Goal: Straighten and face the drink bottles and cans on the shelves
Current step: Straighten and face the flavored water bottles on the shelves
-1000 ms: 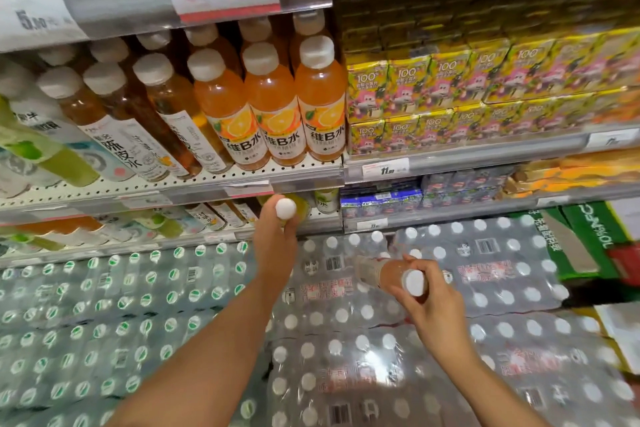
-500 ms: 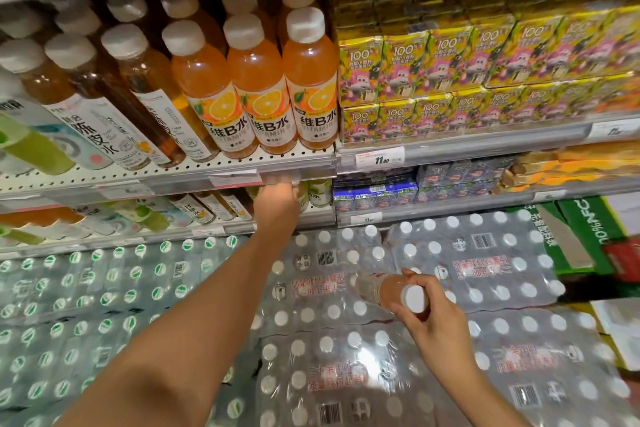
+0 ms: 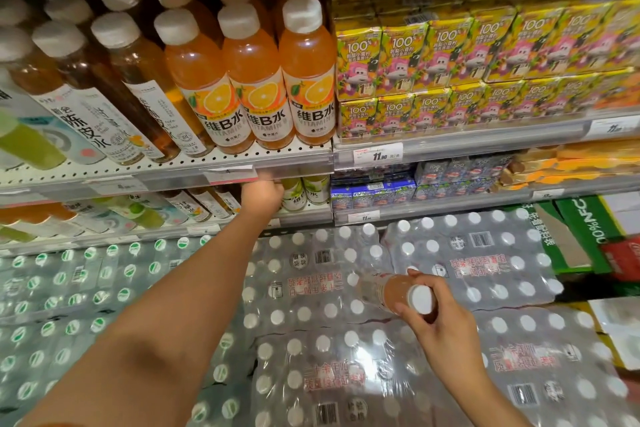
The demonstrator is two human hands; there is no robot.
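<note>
The left hand (image 3: 262,196) is reached into the lower shelf, under the lip of the shelf (image 3: 166,170) that carries the orange bottles (image 3: 254,80). Its fingers are hidden behind that lip, so it cannot be told how far they are opened or whether anything is held. Just to the right of this hand, pale green bottles (image 3: 304,192) are stood upright on the lower shelf. The right hand (image 3: 440,319) is held low, well apart from the left, over the wrapped packs of water (image 3: 311,288). A pinkish bottle (image 3: 394,291) with a white cap is gripped in it, fingers curled round the neck, the bottle laid nearly flat and its cap turned toward the camera. Above and to the right of this hand, yellow juice cartons (image 3: 450,73) are stacked.
</note>
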